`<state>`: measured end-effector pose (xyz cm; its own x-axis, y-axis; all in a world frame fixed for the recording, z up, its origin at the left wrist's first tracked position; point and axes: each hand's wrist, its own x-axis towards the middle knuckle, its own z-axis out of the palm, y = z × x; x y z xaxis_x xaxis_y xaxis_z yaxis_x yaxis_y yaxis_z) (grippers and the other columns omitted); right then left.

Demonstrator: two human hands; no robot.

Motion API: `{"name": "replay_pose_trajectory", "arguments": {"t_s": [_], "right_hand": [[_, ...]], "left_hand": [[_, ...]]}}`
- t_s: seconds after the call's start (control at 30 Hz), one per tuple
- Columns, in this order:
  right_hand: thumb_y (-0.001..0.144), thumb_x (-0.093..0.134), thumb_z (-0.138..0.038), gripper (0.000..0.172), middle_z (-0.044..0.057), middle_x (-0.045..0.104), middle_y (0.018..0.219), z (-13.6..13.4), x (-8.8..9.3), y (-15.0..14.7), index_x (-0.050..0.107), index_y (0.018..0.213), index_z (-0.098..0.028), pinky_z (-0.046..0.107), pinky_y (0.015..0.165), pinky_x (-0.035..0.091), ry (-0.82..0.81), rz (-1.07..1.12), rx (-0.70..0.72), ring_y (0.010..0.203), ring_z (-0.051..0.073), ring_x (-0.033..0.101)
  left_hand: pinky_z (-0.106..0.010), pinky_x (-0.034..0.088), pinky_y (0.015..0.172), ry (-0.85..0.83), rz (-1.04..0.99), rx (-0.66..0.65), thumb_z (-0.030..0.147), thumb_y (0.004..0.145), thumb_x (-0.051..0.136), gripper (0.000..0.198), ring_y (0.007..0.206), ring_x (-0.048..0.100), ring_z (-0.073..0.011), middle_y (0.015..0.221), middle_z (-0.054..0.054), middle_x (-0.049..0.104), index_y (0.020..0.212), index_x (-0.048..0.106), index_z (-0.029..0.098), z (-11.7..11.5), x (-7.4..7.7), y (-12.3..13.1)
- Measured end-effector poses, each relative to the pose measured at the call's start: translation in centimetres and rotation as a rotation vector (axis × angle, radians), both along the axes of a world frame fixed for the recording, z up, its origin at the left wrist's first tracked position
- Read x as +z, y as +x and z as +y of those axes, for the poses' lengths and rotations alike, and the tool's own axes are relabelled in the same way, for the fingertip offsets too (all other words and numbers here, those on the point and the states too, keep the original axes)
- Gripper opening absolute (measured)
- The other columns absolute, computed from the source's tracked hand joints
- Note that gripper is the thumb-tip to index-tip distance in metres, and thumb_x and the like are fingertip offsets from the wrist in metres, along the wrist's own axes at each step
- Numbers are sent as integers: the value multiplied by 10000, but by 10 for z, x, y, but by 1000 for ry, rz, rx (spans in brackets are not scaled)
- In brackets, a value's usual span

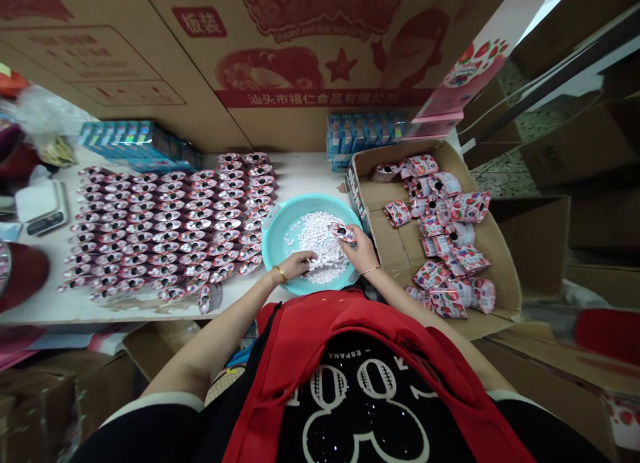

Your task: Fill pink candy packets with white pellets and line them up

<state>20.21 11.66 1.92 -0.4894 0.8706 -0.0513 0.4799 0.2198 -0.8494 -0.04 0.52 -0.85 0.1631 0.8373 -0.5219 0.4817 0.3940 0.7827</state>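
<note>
A teal basin (280,231) sits on the white table in front of me, heaped with small white candies (320,240). My left hand (299,263) reaches into the heap with its fingers curled on the candies. My right hand (359,244) holds a small pink pouch (342,232) with its open mouth tilted over the basin. Rows of several filled open pouches (170,226) lie on the table to the left.
A cardboard box (400,250) at the right holds several empty pink strawberry-print pouches. Blue packet stacks (140,143) stand at the back against large cartons. A small scale (43,206) sits at the far left. Cartons crowd the floor.
</note>
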Motion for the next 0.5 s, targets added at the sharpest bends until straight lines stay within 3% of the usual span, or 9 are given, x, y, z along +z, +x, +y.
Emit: {"name": "replay_pose_trajectory", "arguments": {"t_s": [0.17, 0.27, 0.37, 0.5], "right_hand": [[815, 514, -225, 338, 116, 605, 1118, 1, -9, -5, 512, 1148, -169, 376, 910, 459, 44, -2, 63, 1046, 238, 561], [794, 498, -152, 369, 129, 591, 1139, -2, -13, -8, 513, 1162, -151, 389, 946, 444, 98, -39, 138, 1072, 245, 540], [782, 499, -124, 394, 127, 581, 1164, -6, -13, -11, 514, 1175, -151, 405, 972, 431, 137, -75, 203, 1100, 251, 517], [768, 512, -104, 424, 110, 567, 1196, -13, -13, -14, 512, 1185, -181, 412, 1005, 411, 143, -86, 252, 1143, 243, 489]], "left_hand": [[-205, 482, 543, -16, -59, 62, 209, 704, 453, 361, 683, 520, -100, 890, -27, 582, 1031, 596, 159, 9, 53, -37], [-211, 490, 548, -34, 52, 20, 185, 720, 435, 379, 652, 528, -98, 883, -26, 600, 1066, 590, 165, 24, 82, -46], [-235, 502, 658, -11, 277, -130, 102, 720, 410, 368, 703, 566, -119, 852, -26, 633, 1022, 614, 159, 44, 103, -40], [-304, 485, 778, 41, 651, -356, 56, 763, 422, 369, 880, 608, -197, 988, -100, 638, 1082, 585, 144, 63, 124, -7]]}}
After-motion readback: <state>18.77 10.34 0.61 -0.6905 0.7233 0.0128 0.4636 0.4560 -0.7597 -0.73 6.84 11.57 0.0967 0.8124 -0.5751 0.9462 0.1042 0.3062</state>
